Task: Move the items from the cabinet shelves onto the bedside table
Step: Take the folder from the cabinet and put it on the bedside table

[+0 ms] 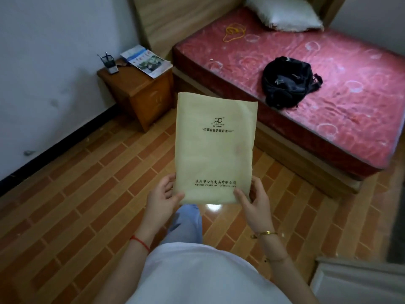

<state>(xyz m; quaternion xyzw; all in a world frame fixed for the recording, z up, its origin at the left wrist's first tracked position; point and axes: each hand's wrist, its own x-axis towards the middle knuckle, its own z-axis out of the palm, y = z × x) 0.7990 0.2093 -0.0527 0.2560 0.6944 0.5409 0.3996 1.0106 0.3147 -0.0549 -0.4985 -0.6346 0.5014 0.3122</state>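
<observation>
I hold a pale yellow notebook pouch [215,150] with dark printed text upright in front of me, above the floor. My left hand [162,196] grips its lower left corner and my right hand [252,198] grips its lower right corner, thumbs on the front. The brown wooden bedside table [140,93] stands ahead at the left, against the white wall. On its top lie a magazine [146,61] and a dark pen holder [109,63] with pens. The cabinet shelves are out of view.
A bed with a red patterned mattress [306,84] fills the right side, bearing a black backpack [287,81], a white pillow [285,13] and a yellow cord [233,32]. Brick-patterned floor [87,194] stretches between me and the table. A pale furniture edge [359,279] sits at the lower right.
</observation>
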